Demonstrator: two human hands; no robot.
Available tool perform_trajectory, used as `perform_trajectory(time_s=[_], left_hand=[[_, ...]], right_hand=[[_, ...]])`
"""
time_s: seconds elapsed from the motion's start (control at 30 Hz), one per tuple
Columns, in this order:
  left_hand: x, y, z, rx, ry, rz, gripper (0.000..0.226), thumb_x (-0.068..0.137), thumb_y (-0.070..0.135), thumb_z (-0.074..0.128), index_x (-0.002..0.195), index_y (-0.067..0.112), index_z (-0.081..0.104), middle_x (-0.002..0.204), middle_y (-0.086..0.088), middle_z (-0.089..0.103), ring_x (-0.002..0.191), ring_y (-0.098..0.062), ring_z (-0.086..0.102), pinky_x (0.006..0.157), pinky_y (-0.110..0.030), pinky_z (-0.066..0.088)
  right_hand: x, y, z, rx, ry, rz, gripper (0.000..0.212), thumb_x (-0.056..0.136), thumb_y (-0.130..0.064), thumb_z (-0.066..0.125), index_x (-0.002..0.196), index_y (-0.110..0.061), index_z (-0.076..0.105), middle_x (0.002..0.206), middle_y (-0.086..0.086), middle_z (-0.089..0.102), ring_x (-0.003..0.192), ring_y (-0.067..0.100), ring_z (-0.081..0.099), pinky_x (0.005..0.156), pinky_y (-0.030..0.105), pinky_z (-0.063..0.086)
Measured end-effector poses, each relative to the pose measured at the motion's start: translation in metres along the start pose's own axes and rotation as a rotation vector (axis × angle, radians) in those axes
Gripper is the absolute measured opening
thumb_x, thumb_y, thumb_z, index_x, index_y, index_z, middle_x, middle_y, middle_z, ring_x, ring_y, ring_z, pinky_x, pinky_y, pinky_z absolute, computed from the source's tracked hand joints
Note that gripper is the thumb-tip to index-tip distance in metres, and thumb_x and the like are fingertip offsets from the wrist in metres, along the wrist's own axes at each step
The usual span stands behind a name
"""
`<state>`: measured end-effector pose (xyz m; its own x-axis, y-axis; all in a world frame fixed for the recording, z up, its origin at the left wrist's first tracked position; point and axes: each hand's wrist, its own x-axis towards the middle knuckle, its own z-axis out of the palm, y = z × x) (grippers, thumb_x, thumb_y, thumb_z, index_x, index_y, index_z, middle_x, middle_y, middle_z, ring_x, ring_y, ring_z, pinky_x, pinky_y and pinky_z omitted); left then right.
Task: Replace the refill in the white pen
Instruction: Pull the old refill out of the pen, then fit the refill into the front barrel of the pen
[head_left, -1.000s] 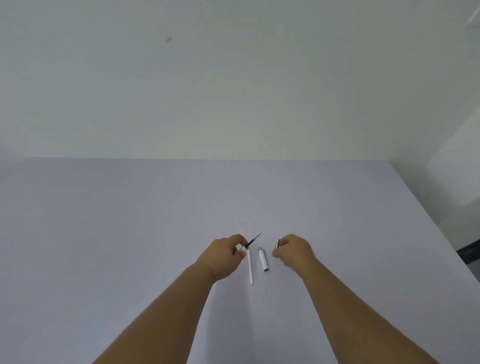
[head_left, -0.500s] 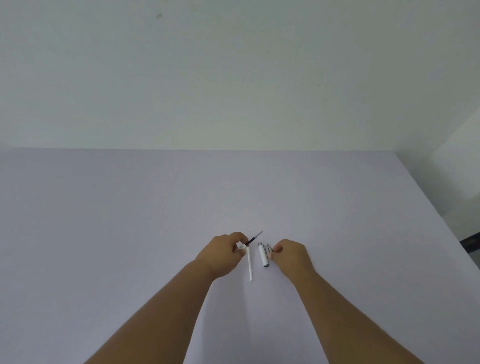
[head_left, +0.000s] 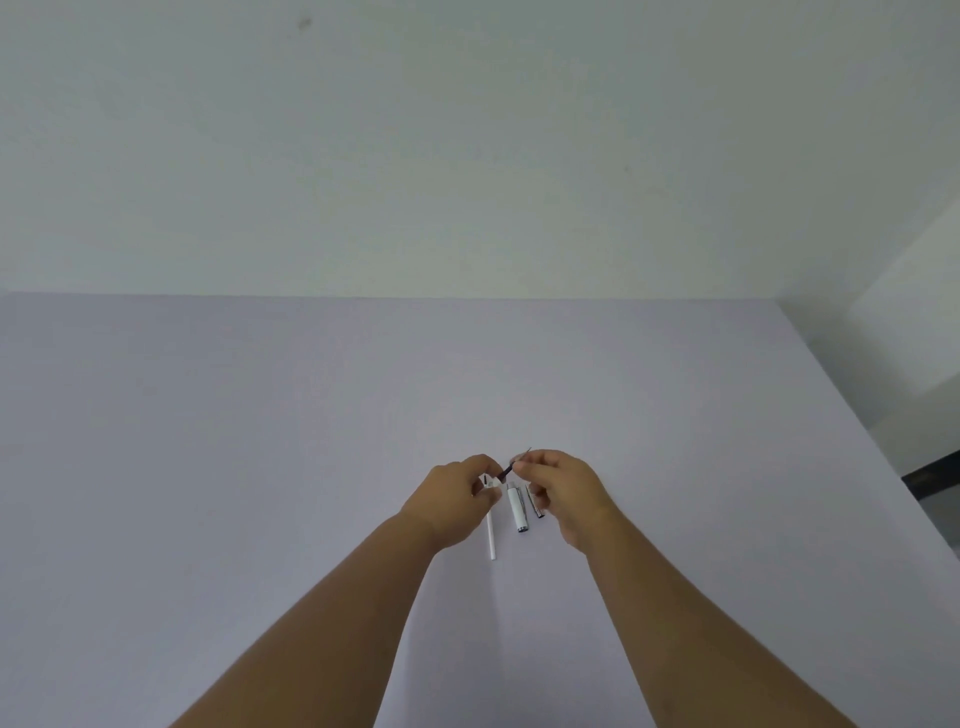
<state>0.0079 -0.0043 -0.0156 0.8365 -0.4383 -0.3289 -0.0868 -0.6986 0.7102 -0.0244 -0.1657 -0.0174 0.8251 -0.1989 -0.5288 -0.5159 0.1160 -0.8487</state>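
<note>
Lavender-grey tabletop (head_left: 260, 467) fills the head view below a pale wall (head_left: 467, 156), with a dark strip of floor at the far right. On it lie a thin white refill tube (head_left: 491, 538), partly hidden under the left hand (head_left: 454, 501), a white pen barrel section (head_left: 518, 506) just right of it, and a slim grey piece (head_left: 535, 501) beside that, touching the right hand (head_left: 563, 493). Both hands pinch one dark refill (head_left: 508, 470) above the table: left fingers (head_left: 488, 467) curled around its lower end and a white pen part, right fingertips (head_left: 524, 465) closed on its upper end, thin tip poking out beyond
</note>
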Motion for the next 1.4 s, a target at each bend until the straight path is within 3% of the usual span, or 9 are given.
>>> perform_trajectory(time_s=[0.07, 0.17, 0.33, 0.6, 0.77, 0.93, 1.13, 1.27, 1.4], left_hand=[[0.002, 0.000, 0.000, -0.010, 0.008, -0.008, 0.020, 0.091, 0.030, 0.051, 0.109, 0.030, 0.059, 0.092, -0.003, 0.063, 0.058, -0.009, 0.051, 0.063, -0.026, 0.048], [0.002, -0.004, 0.002, 0.003, 0.008, -0.033, 0.024, 0.091, 0.029, 0.051, 0.114, 0.028, 0.057, 0.093, 0.002, 0.061, 0.059, -0.003, 0.049, 0.056, -0.020, 0.041], [0.001, -0.011, 0.005, -0.029, 0.023, -0.099, 0.028, 0.088, 0.023, 0.055, 0.116, 0.022, 0.058, 0.090, 0.008, 0.056, 0.071, -0.006, 0.052, 0.058, -0.017, 0.040], [0.002, -0.015, 0.005, -0.036, 0.068, -0.149, 0.013, 0.084, 0.019, 0.064, 0.097, 0.018, 0.067, 0.089, 0.006, 0.059, 0.071, -0.009, 0.053, 0.054, -0.014, 0.038], [0.001, -0.015, 0.005, -0.076, 0.084, -0.179, 0.005, 0.083, 0.019, 0.066, 0.087, 0.021, 0.064, 0.076, 0.012, 0.055, 0.064, -0.001, 0.050, 0.052, -0.014, 0.036], [-0.002, -0.015, 0.002, -0.081, 0.084, -0.173, 0.010, 0.083, 0.019, 0.066, 0.080, 0.024, 0.059, 0.073, 0.014, 0.053, 0.061, 0.000, 0.048, 0.051, -0.012, 0.033], [-0.004, -0.019, 0.000, -0.119, 0.100, -0.188, 0.008, 0.083, 0.018, 0.067, 0.081, 0.022, 0.060, 0.075, 0.010, 0.054, 0.061, -0.001, 0.048, 0.051, -0.014, 0.034], [-0.007, -0.023, -0.004, -0.114, 0.137, -0.207, 0.006, 0.083, 0.021, 0.067, 0.083, 0.022, 0.061, 0.081, 0.007, 0.057, 0.066, -0.007, 0.051, 0.054, -0.015, 0.037], [-0.012, -0.028, -0.008, -0.092, 0.168, -0.242, 0.006, 0.083, 0.024, 0.067, 0.088, 0.021, 0.065, 0.087, 0.005, 0.062, 0.074, -0.012, 0.056, 0.056, -0.016, 0.040]], right_hand=[[0.005, -0.004, -0.003, 0.118, 0.079, 0.009, 0.008, 0.085, -0.012, 0.060, 0.080, -0.012, 0.066, 0.071, -0.001, 0.061, 0.058, 0.011, 0.049, 0.055, 0.023, 0.041], [0.016, -0.006, -0.017, 0.185, 0.292, 0.025, 0.019, 0.084, -0.008, 0.051, 0.068, -0.009, 0.061, 0.062, 0.003, 0.059, 0.053, 0.014, 0.048, 0.048, 0.022, 0.041], [0.016, 0.011, -0.030, -0.758, 0.276, 0.031, 0.036, 0.083, -0.016, 0.057, 0.048, -0.014, 0.049, 0.049, 0.001, 0.046, 0.048, 0.017, 0.043, 0.052, 0.025, 0.034], [0.022, 0.024, -0.026, -0.858, 0.293, 0.039, 0.045, 0.086, -0.025, 0.064, 0.046, -0.021, 0.044, 0.050, -0.006, 0.044, 0.051, 0.013, 0.046, 0.050, 0.024, 0.034], [0.022, 0.029, -0.027, -0.844, 0.302, 0.018, 0.038, 0.087, -0.026, 0.063, 0.052, -0.020, 0.048, 0.053, -0.009, 0.044, 0.061, 0.017, 0.049, 0.063, 0.023, 0.036], [0.021, 0.030, -0.029, -0.837, 0.316, -0.003, 0.031, 0.088, -0.026, 0.060, 0.062, -0.008, 0.065, 0.051, -0.002, 0.048, 0.051, 0.013, 0.045, 0.049, 0.026, 0.035], [0.015, 0.030, -0.024, -0.780, 0.407, -0.105, 0.022, 0.089, -0.027, 0.057, 0.087, -0.007, 0.066, 0.082, 0.007, 0.064, 0.076, 0.023, 0.057, 0.068, 0.028, 0.045], [0.008, 0.024, 0.001, -0.918, 0.288, -0.295, 0.021, 0.088, -0.027, 0.054, 0.090, -0.011, 0.069, 0.090, 0.006, 0.069, 0.087, 0.025, 0.062, 0.071, 0.030, 0.048], [0.006, 0.031, 0.035, -1.260, 0.118, -0.373, 0.027, 0.092, -0.031, 0.048, 0.097, -0.010, 0.065, 0.101, 0.008, 0.066, 0.101, 0.026, 0.057, 0.076, 0.034, 0.046]])
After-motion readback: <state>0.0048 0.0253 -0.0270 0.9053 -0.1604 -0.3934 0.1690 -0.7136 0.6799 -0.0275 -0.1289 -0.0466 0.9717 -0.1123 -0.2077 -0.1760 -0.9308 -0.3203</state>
